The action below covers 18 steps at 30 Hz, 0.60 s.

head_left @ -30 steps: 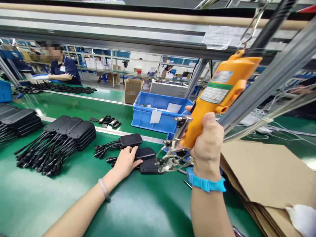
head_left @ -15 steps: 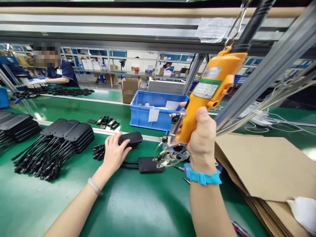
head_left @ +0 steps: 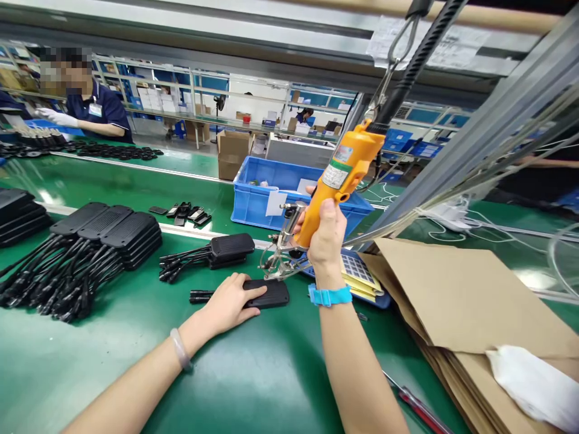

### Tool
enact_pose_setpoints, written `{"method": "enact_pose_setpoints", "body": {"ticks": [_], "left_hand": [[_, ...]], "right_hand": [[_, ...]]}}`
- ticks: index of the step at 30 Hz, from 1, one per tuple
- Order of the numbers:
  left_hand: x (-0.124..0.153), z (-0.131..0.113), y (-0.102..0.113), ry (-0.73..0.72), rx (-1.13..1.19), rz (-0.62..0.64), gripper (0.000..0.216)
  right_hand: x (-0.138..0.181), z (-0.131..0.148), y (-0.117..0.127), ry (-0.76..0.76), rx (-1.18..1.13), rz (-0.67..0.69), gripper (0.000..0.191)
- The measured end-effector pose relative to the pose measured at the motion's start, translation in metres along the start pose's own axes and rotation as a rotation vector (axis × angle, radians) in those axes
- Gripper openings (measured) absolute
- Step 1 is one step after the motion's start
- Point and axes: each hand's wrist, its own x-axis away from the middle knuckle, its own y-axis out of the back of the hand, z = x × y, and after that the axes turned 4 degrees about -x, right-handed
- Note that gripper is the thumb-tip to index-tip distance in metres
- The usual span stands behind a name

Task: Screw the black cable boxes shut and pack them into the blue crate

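Note:
My right hand (head_left: 328, 241) is wrapped around an orange electric screwdriver (head_left: 337, 175), which hangs on a hook and a black cable. The screwdriver's tip, with thin clear tubes around it, is at the far edge of a black plastic case with cables (head_left: 277, 294). I cannot tell if tip and case touch. Lying across the near end of that case, my left hand (head_left: 231, 304) grips it against the green bench, thumb at the near side and fingers on top. Just behind is a small stack of similar black cases (head_left: 233, 244), cables pointing left.
Larger stacks of black cases (head_left: 115, 232) stand on the left, near small black parts (head_left: 183, 212). A blue bin (head_left: 253, 202) sits behind. At right are cardboard sheets (head_left: 452, 289), a white cloth (head_left: 538, 386) and another screwdriver (head_left: 420, 410). A co-worker (head_left: 102, 108) sits far left.
My left hand has left the small stack of cases and come down right onto the single case. The electric screwdriver stays in my right hand; the whole view has shifted.

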Motion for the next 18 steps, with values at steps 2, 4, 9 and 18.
{"method": "enact_pose_setpoints", "body": {"ticks": [2,4,9,18], "left_hand": [[0.0,-0.001,-0.001,0.007,0.013,-0.002,0.053],[0.0,-0.002,-0.002,0.012,0.022,-0.002,0.052],[-0.001,-0.003,-0.001,0.027,0.032,0.018,0.051],[0.0,-0.006,0.001,0.054,0.051,0.05,0.052]], "right_hand": [[-0.001,-0.003,0.001,-0.005,0.002,0.001,0.055],[-0.001,-0.004,0.002,-0.005,0.019,-0.003,0.055],[0.0,-0.001,0.005,0.027,0.036,-0.02,0.052],[0.001,-0.013,0.003,0.045,0.037,-0.031,0.05]]}}
